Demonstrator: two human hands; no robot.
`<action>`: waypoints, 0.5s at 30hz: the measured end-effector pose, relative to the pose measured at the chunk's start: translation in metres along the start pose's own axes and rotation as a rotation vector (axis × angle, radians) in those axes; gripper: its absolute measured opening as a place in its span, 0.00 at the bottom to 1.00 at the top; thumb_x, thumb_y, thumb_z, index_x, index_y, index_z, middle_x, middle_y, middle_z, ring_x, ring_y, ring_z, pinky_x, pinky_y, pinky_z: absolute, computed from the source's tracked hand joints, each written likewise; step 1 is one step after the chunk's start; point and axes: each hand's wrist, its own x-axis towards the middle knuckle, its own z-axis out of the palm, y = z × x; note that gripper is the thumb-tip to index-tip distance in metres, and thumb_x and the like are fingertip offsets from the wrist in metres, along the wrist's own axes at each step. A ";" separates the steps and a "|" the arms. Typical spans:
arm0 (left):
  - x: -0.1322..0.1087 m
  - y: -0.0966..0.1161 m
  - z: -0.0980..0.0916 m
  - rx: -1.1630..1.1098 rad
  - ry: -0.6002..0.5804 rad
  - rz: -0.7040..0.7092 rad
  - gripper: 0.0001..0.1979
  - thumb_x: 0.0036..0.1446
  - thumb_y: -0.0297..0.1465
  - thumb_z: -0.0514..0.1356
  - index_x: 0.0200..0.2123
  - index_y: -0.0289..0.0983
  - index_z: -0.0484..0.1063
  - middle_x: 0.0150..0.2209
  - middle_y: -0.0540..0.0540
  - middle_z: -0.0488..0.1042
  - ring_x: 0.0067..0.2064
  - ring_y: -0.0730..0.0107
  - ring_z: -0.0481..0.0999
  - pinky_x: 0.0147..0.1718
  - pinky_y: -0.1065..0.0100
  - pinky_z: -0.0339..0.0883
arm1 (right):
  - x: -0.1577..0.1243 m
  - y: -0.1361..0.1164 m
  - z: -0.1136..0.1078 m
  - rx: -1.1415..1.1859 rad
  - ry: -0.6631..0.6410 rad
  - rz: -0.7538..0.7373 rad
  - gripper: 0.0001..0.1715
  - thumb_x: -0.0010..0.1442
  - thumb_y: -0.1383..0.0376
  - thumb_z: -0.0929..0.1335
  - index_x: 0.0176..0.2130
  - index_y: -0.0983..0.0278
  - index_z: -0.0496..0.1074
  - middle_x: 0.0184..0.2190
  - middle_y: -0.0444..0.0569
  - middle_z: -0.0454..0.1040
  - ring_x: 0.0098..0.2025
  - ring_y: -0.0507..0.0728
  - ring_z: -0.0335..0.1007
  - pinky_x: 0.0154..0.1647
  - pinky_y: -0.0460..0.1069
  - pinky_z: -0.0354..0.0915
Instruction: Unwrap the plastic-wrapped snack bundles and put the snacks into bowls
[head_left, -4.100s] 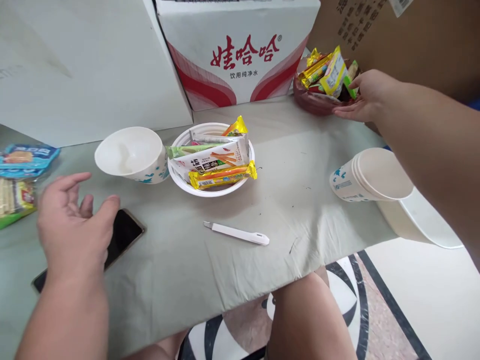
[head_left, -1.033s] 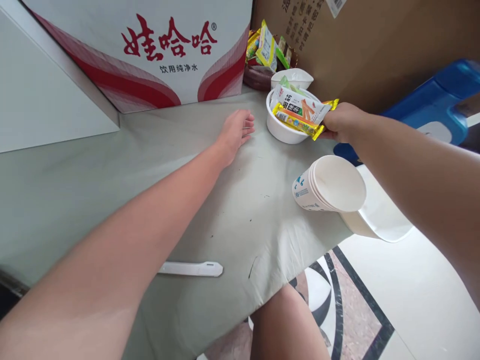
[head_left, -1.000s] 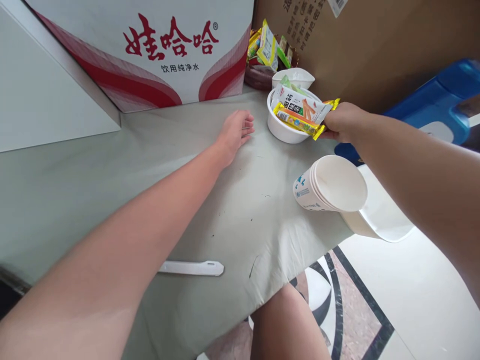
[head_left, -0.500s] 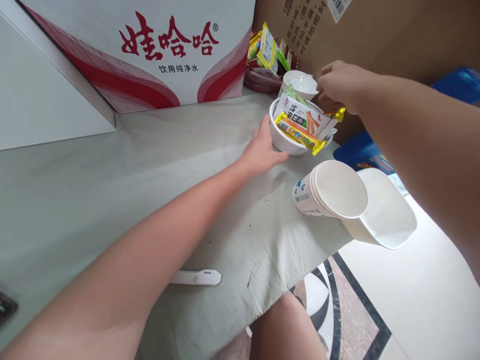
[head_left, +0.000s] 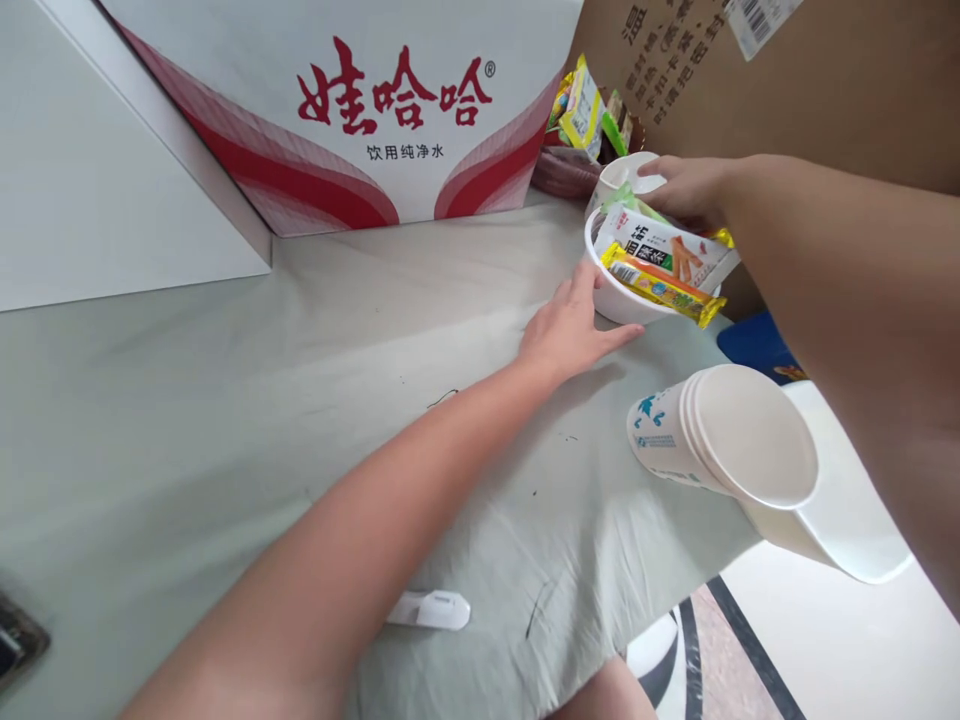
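My left hand [head_left: 570,328] rests its fingertips against the left side of a white bowl [head_left: 626,303], its thumb stretched out along the bowl's front. In the bowl lie a white snack packet [head_left: 667,243], a thin yellow and orange snack stick [head_left: 660,282] and a green wrapper. Behind the bowl stands a white paper cup [head_left: 611,180]. Reaching over the bowl, my right hand [head_left: 694,188] has its fingers at the cup's right rim; some fingertips are hidden.
Stacked paper cups [head_left: 750,435] lean over a white container [head_left: 855,540] at the table's right edge. A water carton [head_left: 330,190] and a brown cardboard box [head_left: 847,110] stand behind. A basket of snacks [head_left: 585,110] sits between them. A white strip-shaped object [head_left: 439,610] lies in front.
My right hand has come down from above onto the cup's rim. The cup has shifted slightly left relative to the bowl. My left hand stays at the bowl; the view has turned.
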 end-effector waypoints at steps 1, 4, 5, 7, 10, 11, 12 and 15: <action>0.000 0.001 -0.001 0.012 -0.009 -0.007 0.27 0.52 0.44 0.72 0.47 0.45 0.61 0.55 0.41 0.74 0.53 0.44 0.79 0.54 0.46 0.71 | 0.000 -0.002 0.000 -0.017 0.003 -0.008 0.39 0.68 0.65 0.71 0.72 0.50 0.62 0.48 0.56 0.76 0.34 0.52 0.70 0.50 0.64 0.68; -0.002 0.003 -0.004 0.018 -0.026 -0.017 0.27 0.54 0.43 0.71 0.48 0.45 0.60 0.56 0.39 0.73 0.53 0.44 0.79 0.53 0.47 0.71 | 0.004 -0.007 0.003 -0.051 0.030 -0.043 0.36 0.67 0.62 0.71 0.71 0.53 0.65 0.52 0.59 0.76 0.38 0.54 0.72 0.53 0.64 0.67; -0.002 0.004 -0.005 0.018 -0.030 -0.017 0.27 0.54 0.43 0.71 0.48 0.44 0.60 0.56 0.39 0.73 0.53 0.44 0.79 0.53 0.48 0.71 | 0.006 -0.008 0.004 -0.054 0.038 -0.054 0.35 0.68 0.62 0.70 0.71 0.54 0.66 0.53 0.60 0.76 0.39 0.54 0.73 0.54 0.64 0.67; -0.001 0.005 -0.005 0.018 -0.032 -0.020 0.27 0.55 0.42 0.71 0.48 0.44 0.59 0.56 0.39 0.72 0.53 0.44 0.79 0.52 0.48 0.71 | 0.012 -0.010 0.007 -0.059 0.048 -0.070 0.34 0.68 0.62 0.70 0.70 0.56 0.67 0.54 0.60 0.77 0.40 0.53 0.73 0.54 0.64 0.67; 0.002 0.007 -0.007 0.003 -0.020 -0.039 0.25 0.56 0.41 0.71 0.46 0.43 0.60 0.56 0.38 0.72 0.52 0.45 0.80 0.52 0.48 0.71 | 0.023 -0.013 0.010 -0.065 0.052 -0.096 0.38 0.65 0.60 0.72 0.71 0.57 0.66 0.55 0.59 0.77 0.39 0.52 0.73 0.53 0.63 0.67; 0.004 0.008 -0.008 -0.003 -0.016 -0.048 0.24 0.56 0.40 0.71 0.46 0.43 0.60 0.56 0.38 0.72 0.53 0.45 0.80 0.53 0.48 0.71 | 0.027 -0.014 0.011 -0.067 0.053 -0.107 0.39 0.64 0.60 0.73 0.71 0.58 0.66 0.54 0.60 0.78 0.38 0.52 0.73 0.52 0.62 0.68; 0.007 0.009 -0.009 -0.008 -0.015 -0.059 0.23 0.56 0.40 0.71 0.45 0.42 0.60 0.55 0.39 0.73 0.54 0.45 0.79 0.53 0.49 0.71 | 0.031 -0.016 0.013 -0.070 0.053 -0.119 0.40 0.64 0.59 0.73 0.71 0.58 0.66 0.54 0.60 0.78 0.36 0.51 0.72 0.51 0.62 0.69; 0.015 0.010 -0.012 -0.014 -0.019 -0.101 0.21 0.58 0.40 0.71 0.41 0.41 0.61 0.55 0.38 0.73 0.58 0.46 0.77 0.55 0.52 0.71 | 0.044 -0.022 0.016 -0.091 0.096 -0.189 0.42 0.61 0.57 0.75 0.70 0.62 0.67 0.53 0.65 0.79 0.32 0.51 0.72 0.46 0.63 0.70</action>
